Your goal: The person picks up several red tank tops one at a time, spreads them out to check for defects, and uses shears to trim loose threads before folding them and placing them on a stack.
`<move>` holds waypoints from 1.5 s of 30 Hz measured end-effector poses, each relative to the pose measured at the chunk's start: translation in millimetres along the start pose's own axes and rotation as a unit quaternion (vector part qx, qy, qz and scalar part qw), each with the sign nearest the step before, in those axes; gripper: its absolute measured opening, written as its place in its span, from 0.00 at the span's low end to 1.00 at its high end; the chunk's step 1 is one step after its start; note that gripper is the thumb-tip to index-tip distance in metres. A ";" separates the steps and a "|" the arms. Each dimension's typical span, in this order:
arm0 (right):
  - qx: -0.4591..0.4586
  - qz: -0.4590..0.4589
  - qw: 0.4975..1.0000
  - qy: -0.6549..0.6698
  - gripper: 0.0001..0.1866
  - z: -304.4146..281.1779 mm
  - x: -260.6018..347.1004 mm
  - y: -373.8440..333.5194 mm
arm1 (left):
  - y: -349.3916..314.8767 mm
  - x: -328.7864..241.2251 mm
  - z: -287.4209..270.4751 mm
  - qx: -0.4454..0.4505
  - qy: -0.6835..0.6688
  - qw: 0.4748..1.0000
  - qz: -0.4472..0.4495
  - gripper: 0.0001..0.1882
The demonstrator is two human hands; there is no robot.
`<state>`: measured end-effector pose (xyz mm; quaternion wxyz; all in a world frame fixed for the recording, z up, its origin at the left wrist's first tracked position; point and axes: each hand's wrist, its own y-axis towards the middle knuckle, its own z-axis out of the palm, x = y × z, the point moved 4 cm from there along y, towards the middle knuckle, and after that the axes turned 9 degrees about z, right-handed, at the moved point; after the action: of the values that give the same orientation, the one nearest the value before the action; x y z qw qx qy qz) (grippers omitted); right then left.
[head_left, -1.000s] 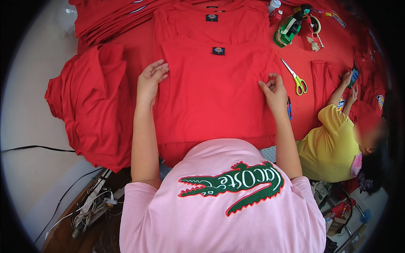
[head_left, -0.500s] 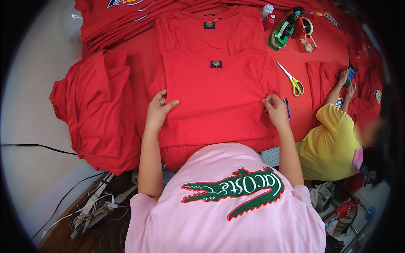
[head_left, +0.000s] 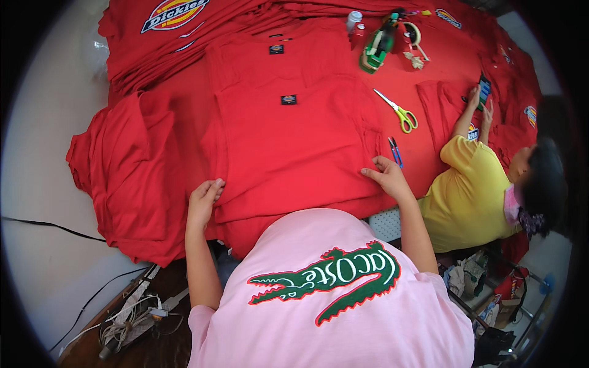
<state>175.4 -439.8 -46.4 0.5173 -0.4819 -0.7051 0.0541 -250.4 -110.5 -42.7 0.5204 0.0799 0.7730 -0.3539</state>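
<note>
A red T-shirt (head_left: 288,147) lies folded in front of me, with a small dark label at its neckline. Its left edge, low down, is pinched between the fingers of my left hand (head_left: 204,201). My right hand (head_left: 389,178) has thumb and forefinger together at the shirt's right edge, a little higher than the left. Just beyond my right hand lie blue thread snips (head_left: 396,152) and scissors with yellow-green handles (head_left: 405,118). More folded red shirts (head_left: 264,61) rest under and behind this one.
A loose red garment heap (head_left: 126,178) lies at the left, a red shirt stack (head_left: 147,55) at the far left. Behind stand a green tape dispenser (head_left: 375,49) and a white-capped bottle (head_left: 354,21). At right, a co-worker in yellow (head_left: 469,196) holds a phone (head_left: 484,92).
Both my hands have come down along the shirt's sides toward me, the left one further. The view has shifted, so things on the table sit further left. The snips show more fully.
</note>
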 end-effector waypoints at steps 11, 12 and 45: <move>-0.090 -0.153 0.964 -0.197 0.18 -10.6 40.3 -58.1 | -32.8 -12.1 6.9 -0.066 0.344 0.903 0.250 0.23; -0.102 -0.172 0.961 -0.192 0.17 -16.9 38.1 -65.1 | -33.6 -9.1 5.8 -0.051 0.311 0.918 0.239 0.23; 0.091 -0.386 0.817 0.418 0.13 -169.5 231.4 -162.7 | -156.3 -266.9 -113.9 -0.180 0.026 0.860 0.477 0.26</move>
<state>206.4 -427.3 281.7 0.7822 -0.0973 -0.5410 -0.2931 -293.6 -88.5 283.4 0.6103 0.3531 0.7039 0.0856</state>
